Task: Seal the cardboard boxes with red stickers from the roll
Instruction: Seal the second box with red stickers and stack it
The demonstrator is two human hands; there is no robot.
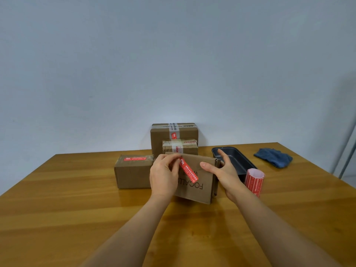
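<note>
Left fingers [174, 160] pinch red sticker [188, 170] top end.

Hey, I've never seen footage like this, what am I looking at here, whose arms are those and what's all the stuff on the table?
This is one picture from a camera worn on a person's head, looking down at their own bare arms. The left hand pinches a red sticker over a flat cardboard box, which the open right hand steadies. On the wooden table are three more boxes already stickered, the sticker roll, a dark baking tin and a blue cloth.
</note>
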